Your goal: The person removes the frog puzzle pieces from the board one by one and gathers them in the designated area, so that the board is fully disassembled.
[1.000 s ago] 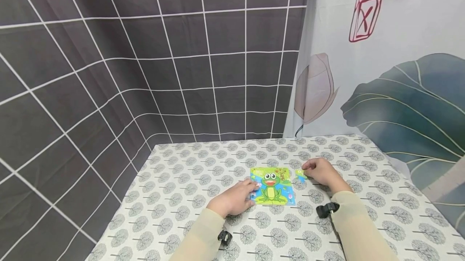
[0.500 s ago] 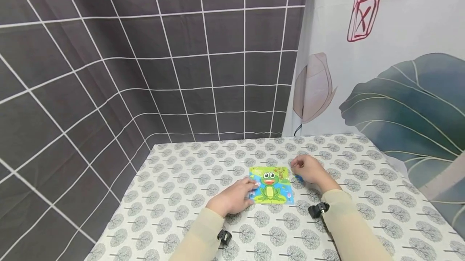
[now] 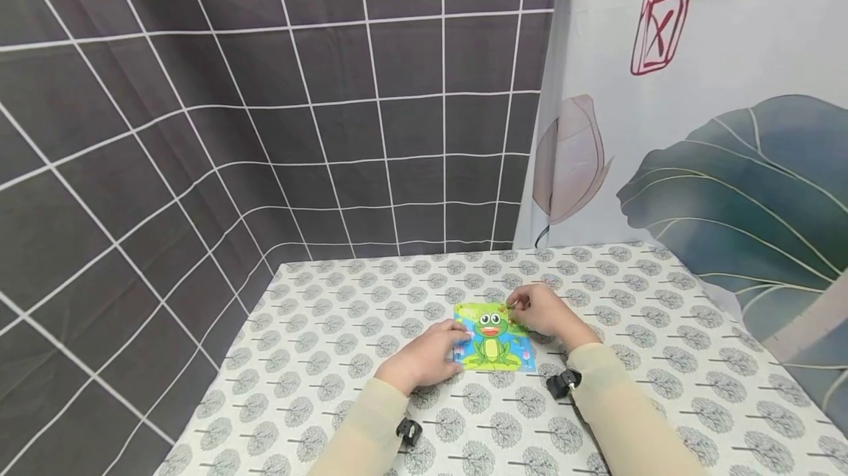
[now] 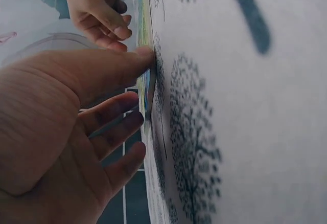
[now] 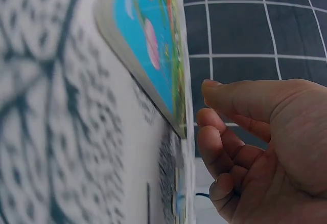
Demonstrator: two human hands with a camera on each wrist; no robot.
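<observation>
A square frog jigsaw puzzle (image 3: 492, 349), bright green and blue, lies flat on the table. My left hand (image 3: 427, 357) rests at its left side, fingertips on the picture and thumb along the edge; the left wrist view shows the other fingers loosely spread. Over the puzzle's upper right corner hovers my right hand (image 3: 543, 312), with thumb and forefinger apart and the other fingers loosely curled. Nothing shows between them in the right wrist view, where the puzzle's thick edge (image 5: 145, 45) stands close by. A thin coloured strip (image 5: 180, 201) lies lower there, blurred, possibly the loose piece.
A white tablecloth (image 3: 351, 417) printed with grey trees covers the table. Behind it hangs a dark curtain (image 3: 344, 130) with white grid lines. A pale cloth (image 3: 715, 167) with painted leaves hangs at the right. Black straps (image 3: 563, 383) sit on both wrists.
My right hand has moved left, from the small loose puzzle piece beside the puzzle to above its upper right corner. The loose piece is now hidden in the head view. My left hand stays put.
</observation>
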